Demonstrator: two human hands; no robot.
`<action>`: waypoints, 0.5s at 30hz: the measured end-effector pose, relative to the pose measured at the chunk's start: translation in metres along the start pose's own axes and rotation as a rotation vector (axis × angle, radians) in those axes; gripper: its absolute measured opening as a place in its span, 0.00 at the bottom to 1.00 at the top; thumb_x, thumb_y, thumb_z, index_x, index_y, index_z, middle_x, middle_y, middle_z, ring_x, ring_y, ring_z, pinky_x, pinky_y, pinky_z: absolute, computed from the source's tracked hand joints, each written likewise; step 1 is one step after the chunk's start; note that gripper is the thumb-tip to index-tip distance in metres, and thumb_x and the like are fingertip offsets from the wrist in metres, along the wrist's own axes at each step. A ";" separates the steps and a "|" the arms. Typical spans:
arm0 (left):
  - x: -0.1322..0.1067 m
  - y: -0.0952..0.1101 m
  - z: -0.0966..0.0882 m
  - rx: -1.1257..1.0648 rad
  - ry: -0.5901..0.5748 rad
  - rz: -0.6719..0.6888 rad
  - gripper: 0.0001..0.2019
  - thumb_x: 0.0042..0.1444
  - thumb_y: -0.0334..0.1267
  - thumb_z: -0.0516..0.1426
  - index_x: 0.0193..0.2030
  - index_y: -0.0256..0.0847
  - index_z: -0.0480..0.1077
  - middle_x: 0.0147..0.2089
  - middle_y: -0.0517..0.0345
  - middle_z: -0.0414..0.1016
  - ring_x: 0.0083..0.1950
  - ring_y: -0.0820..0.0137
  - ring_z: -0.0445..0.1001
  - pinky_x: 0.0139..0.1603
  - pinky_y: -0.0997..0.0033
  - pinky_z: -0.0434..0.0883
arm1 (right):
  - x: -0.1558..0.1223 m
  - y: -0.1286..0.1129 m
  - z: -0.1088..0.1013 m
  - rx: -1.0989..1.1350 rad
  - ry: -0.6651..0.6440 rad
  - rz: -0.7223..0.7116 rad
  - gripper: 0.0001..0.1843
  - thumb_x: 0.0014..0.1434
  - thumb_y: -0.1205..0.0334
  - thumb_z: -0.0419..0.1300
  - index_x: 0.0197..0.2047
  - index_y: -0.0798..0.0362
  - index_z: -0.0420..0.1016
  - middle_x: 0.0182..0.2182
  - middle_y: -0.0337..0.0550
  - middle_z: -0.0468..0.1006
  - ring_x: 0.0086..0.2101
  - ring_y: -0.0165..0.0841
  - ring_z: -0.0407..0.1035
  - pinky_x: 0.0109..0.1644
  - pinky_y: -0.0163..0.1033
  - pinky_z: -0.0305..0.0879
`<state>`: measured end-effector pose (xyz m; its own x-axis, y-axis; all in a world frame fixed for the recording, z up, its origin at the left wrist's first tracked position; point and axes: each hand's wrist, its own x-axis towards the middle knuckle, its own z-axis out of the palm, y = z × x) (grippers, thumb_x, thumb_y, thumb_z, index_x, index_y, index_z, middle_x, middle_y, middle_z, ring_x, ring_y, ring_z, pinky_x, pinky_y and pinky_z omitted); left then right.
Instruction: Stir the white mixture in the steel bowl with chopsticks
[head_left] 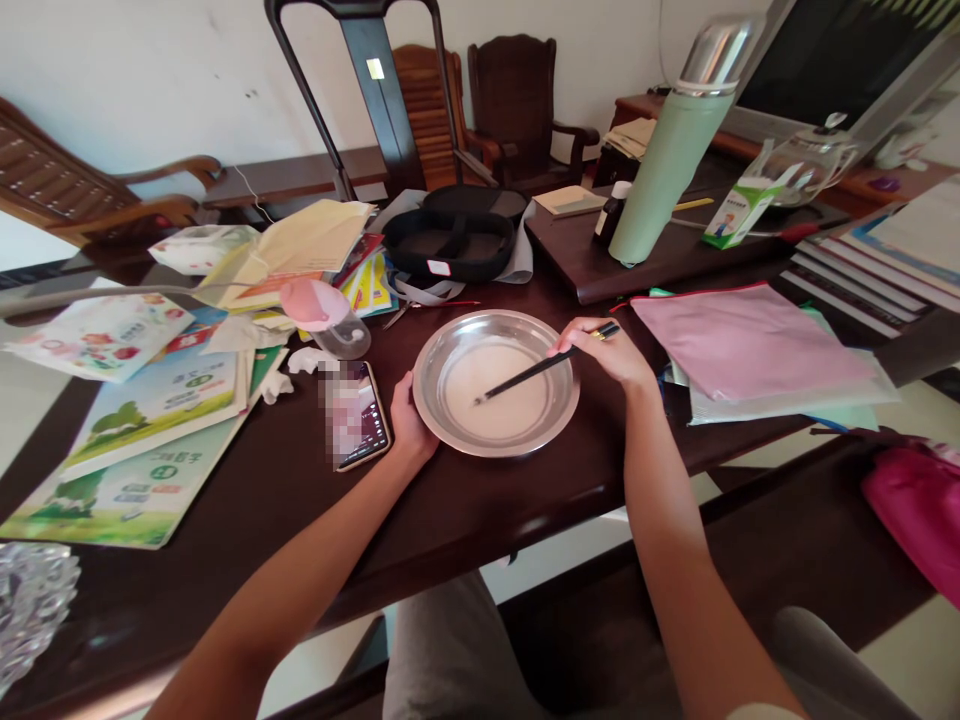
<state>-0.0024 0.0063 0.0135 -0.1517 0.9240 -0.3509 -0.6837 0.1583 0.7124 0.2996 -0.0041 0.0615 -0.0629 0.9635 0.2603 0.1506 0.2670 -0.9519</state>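
Note:
A round steel pan [457, 338] with a thin white liquid in it sits on the dark wooden table [465, 510] in front of me. My right hand [604, 352] is closed around a pair of dark chopsticks [525, 375] whose tips dip into the white liquid. My left hand [410, 422] grips the pan's left rim. A phone [360, 415] lies flat just left of that hand.
Picture books [150, 420] and papers cover the table's left side, with a pink-lidded cup [330, 315] near the phone. A black lunch box [454, 235] lies behind the pan. A pink folder [750, 345], a green thermos [667, 170] and stacked books [877, 265] are on the right.

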 end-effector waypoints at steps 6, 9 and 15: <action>0.002 -0.001 -0.001 0.015 0.003 -0.003 0.12 0.55 0.46 0.66 0.26 0.43 0.77 0.28 0.61 0.82 0.33 0.66 0.79 0.46 0.65 0.78 | -0.003 0.005 -0.012 0.025 0.231 -0.034 0.29 0.60 0.31 0.70 0.21 0.46 0.80 0.22 0.40 0.84 0.29 0.40 0.80 0.49 0.48 0.74; 0.003 -0.001 -0.003 0.015 -0.005 0.005 0.12 0.54 0.46 0.67 0.25 0.43 0.76 0.28 0.61 0.81 0.33 0.66 0.78 0.44 0.67 0.77 | -0.002 0.004 -0.007 0.035 0.074 -0.014 0.28 0.59 0.31 0.71 0.23 0.47 0.82 0.25 0.42 0.86 0.31 0.41 0.81 0.48 0.47 0.75; 0.003 -0.002 -0.004 0.015 -0.006 0.009 0.11 0.55 0.46 0.66 0.27 0.43 0.77 0.29 0.61 0.81 0.35 0.65 0.79 0.46 0.66 0.77 | 0.000 0.000 -0.003 -0.012 0.183 -0.007 0.28 0.54 0.29 0.73 0.25 0.46 0.83 0.26 0.41 0.86 0.33 0.42 0.82 0.51 0.48 0.76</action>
<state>-0.0046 0.0078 0.0087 -0.1539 0.9275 -0.3407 -0.6713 0.1548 0.7249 0.3026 -0.0040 0.0616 0.1160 0.9489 0.2934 0.1630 0.2732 -0.9481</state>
